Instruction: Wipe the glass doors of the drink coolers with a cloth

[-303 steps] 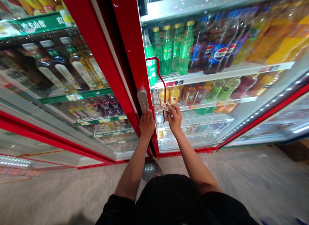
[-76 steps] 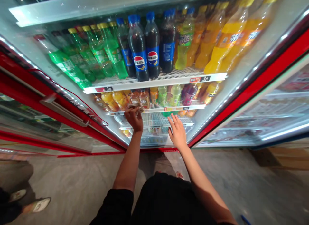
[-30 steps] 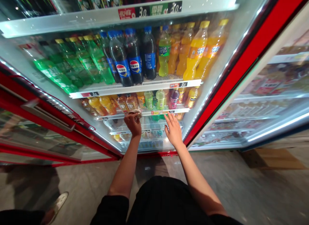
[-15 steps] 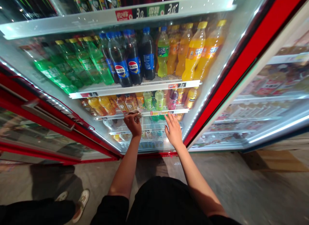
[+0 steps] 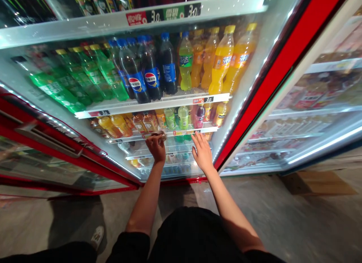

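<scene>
I stand on a grey-beige polished stone floor [image 5: 283, 225] facing the glass door [image 5: 254, 78] of a red-framed drinks cooler, with more glass-fronted coolers on either side. A flat brown cardboard box [image 5: 316, 182] lies on the floor to my right, and one pale shoe [image 5: 97, 236] of another person shows at lower left. My left hand [image 5: 156, 147] is closed around a crumpled pale cloth [image 5: 158, 133], pressing it to the glass level with the second wire shelf. My right hand [image 5: 201, 152] lies spread flat on the glass just beside it. Behind the glass, three dark cola bottles with blue caps [image 5: 149, 72] front the upper shelf, beside one yellow-green bottle [image 5: 185, 63] and two front orange soda bottles with yellow caps [image 5: 223, 59].
</scene>
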Motion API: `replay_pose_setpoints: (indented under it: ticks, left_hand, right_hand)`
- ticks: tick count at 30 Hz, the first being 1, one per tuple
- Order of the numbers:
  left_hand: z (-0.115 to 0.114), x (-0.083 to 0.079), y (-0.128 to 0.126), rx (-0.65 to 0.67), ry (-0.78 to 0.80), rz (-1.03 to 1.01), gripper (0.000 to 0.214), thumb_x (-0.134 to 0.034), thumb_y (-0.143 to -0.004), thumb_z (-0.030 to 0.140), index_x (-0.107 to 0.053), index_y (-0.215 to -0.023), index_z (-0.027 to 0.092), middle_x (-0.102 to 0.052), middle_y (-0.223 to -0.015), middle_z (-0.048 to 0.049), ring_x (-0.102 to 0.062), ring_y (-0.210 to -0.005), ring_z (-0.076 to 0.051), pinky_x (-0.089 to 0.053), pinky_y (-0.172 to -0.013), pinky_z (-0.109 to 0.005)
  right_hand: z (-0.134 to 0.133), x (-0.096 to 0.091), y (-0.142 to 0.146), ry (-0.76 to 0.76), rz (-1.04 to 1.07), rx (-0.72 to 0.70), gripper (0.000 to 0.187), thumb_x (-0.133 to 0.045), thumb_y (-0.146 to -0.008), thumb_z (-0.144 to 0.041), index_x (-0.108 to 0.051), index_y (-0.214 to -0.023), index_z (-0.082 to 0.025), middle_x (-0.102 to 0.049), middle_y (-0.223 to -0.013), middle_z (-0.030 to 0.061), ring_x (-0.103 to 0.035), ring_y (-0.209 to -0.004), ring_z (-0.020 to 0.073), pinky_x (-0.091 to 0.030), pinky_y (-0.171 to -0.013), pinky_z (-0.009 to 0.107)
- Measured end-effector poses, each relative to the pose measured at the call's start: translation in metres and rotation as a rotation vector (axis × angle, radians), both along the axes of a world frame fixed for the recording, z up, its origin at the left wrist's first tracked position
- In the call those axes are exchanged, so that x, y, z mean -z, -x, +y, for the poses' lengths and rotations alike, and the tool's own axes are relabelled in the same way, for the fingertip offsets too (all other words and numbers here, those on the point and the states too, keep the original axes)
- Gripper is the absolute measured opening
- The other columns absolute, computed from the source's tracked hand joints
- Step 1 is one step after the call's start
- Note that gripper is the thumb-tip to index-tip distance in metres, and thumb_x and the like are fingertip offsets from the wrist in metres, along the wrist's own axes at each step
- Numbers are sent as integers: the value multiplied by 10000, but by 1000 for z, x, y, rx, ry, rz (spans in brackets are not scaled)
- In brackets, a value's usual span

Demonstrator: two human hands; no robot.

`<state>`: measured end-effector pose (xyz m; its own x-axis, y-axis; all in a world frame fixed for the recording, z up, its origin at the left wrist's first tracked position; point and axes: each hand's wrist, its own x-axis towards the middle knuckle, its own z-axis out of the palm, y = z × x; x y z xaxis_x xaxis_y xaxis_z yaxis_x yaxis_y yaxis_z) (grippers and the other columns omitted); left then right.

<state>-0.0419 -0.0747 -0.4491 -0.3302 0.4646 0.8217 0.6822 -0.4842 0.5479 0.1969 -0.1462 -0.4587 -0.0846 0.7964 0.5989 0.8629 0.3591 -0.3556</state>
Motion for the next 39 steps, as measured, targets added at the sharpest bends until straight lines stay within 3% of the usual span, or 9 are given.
replay_pose_setpoints:
  ticks: [7, 14, 19, 22, 26, 32, 37, 39]
  left_hand:
    - [4, -5, -7, 79, 16, 20, 92, -677, -992, 247, -731, -1064, 263, -592, -1057, -88, -591, -1070, -280, -482, -1022, -489]
    - [2, 7, -12, 32, -16, 56, 80, -672, -997, 237, -741, -1025, 266, -585, -1051, -90, -585, -1057, -274, -471, -1005, -492]
    - [7, -6, -3, 118, -32, 176, 55, -716, -1002, 317, -758, -1003, 283, -624, -1024, -68, -606, -1056, -260, -467, -1022, -468]
    - [10, -11, 4, 65, -50, 131, 104, -688, -1020, 348, -754, -1054, 275, -623, -1065, -90, -594, -1095, -278, -448, -1053, -496]
    - [5, -3, -4, -40, -14, 61, 120, -676, -1023, 359, -746, -1046, 264, -623, -1064, -106, -596, -1069, -281, -454, -1040, -491]
    - [3, -2, -15, 116, 23, 98, 109, -700, -1011, 359, -755, -1030, 267, -629, -1073, -93, -604, -1096, -271, -481, -1038, -459]
    - [2, -3, -8, -12, 41, 13, 82, -693, -982, 282, -737, -1045, 255, -598, -1094, -90, -611, -1092, -257, -507, -1034, -450]
    - [0, 1, -13, -1, 30, -8, 57, -690, -981, 273, -735, -1014, 264, -590, -1074, -85, -609, -1065, -258, -513, -1006, -457]
  right_hand:
    - [0, -3, -5, 10, 19, 25, 706, -482, -1040, -139, -343, -1719, -270, -417, -1760, 87, -288, -1679, 302, -381, -1324, 590]
    - [-1, -5, -1, -5, 7, 2, 750, -480, -1014, -95, -319, -1728, -261, -406, -1766, 71, -265, -1687, 284, -372, -1333, 574]
    - [1, -6, 6, 6, 10, -16, 744, -483, -1016, -97, -329, -1724, -266, -416, -1760, 73, -287, -1680, 286, -358, -1338, 588]
    - [0, -4, 6, 3, 15, -14, 737, -484, -1014, -96, -343, -1718, -263, -418, -1759, 73, -295, -1677, 287, -372, -1332, 578]
    - [-3, -2, 1, -14, 23, -2, 740, -484, -1008, -87, -348, -1716, -254, -419, -1758, 77, -268, -1686, 280, -380, -1330, 566]
    - [-4, 1, -2, -7, 25, 0, 750, -484, -1008, -82, -331, -1722, -249, -412, -1761, 90, -224, -1698, 278, -364, -1337, 578]
    - [-4, 2, 0, 10, 23, -15, 787, -486, -1002, -76, -282, -1738, -264, -385, -1776, 83, -196, -1705, 275, -348, -1345, 583]
    - [-4, 3, 1, 13, 20, -14, 796, -486, -999, -74, -270, -1742, -263, -378, -1779, 88, -201, -1704, 278, -353, -1342, 583]
